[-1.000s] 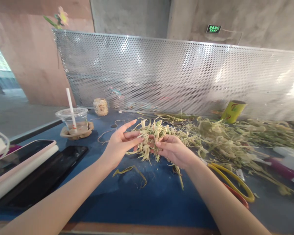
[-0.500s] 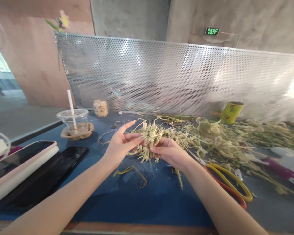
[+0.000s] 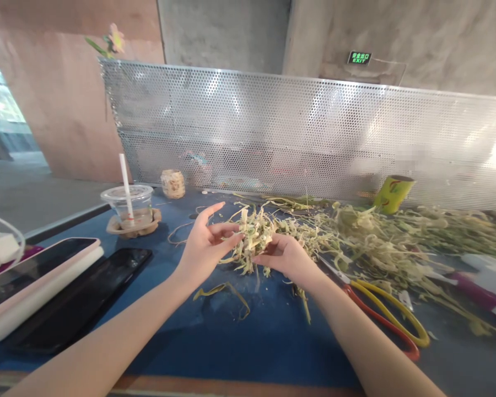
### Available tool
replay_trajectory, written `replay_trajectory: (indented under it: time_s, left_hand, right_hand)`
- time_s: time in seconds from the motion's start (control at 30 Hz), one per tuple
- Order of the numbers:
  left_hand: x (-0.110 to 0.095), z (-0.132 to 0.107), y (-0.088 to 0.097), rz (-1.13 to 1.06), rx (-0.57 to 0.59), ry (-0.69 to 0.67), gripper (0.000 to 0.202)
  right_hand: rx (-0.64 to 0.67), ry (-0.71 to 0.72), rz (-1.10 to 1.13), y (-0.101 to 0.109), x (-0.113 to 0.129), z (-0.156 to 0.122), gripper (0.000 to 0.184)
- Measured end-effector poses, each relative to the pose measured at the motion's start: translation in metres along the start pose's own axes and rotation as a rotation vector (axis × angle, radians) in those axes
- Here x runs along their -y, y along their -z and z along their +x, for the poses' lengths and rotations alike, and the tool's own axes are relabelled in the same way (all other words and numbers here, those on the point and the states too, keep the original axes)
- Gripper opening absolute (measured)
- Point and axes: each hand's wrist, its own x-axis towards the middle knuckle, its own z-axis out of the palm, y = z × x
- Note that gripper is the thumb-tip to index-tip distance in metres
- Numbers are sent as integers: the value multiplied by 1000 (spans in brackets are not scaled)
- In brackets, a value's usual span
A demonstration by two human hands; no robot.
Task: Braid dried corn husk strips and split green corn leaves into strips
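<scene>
While between two hands [image 3: 204,242] [image 3: 290,258], one dried plant clump [image 3: 253,234].

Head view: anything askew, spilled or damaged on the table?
The yellow-green cylinder at the plant heap's far edge appears tilted, though lens distortion may exaggerate it. A curled leaf strip lies loose on the table, apart from the plant bunch. No liquid spill shows.

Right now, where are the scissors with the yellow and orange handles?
In the head view, the scissors lie on the blue table, right of the person's bare right hand and nearer than the dried, pale-green plant heap.
</scene>
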Motion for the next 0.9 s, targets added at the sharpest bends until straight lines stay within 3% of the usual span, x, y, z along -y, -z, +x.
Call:
replay_trajectory:
  time_s: [0.27, 0.43, 0.5, 0.6, 0.7, 0.77, 0.83, 0.9]
  left_hand:
    - [6, 0, -3, 114, 32, -41, 70]
    - [9, 4, 0, 400, 83, 74, 67]
    - [12, 7, 3, 571, 66, 68, 69]
    - [19, 10, 6, 719, 1, -15, 69]
    - [20, 6, 2, 849, -15, -280, 69]
    - [18, -1, -7, 934, 176, -508, 64]
    - [18, -9, -22, 979, 532, -709, 64]
    - [21, -13, -40, 990, 812, -885, 70]
  right_hand:
    - [6, -34, 12, 5, -4, 2, 20]
    - [-287, 10, 57, 29, 0, 7, 26]
    - [-340, 32, 121, 37, 1, 8, 29]
    - [-254, 7, 158, 40, 3, 8, 30]
    - [-186, 10, 110, 39, 3, 10, 28]
    - [-254, 61, 140, 40, 2, 12, 27]
    - [-375, 105, 205, 44, 0, 15, 27]
    - [-475, 118, 264, 50, -1, 16, 26]
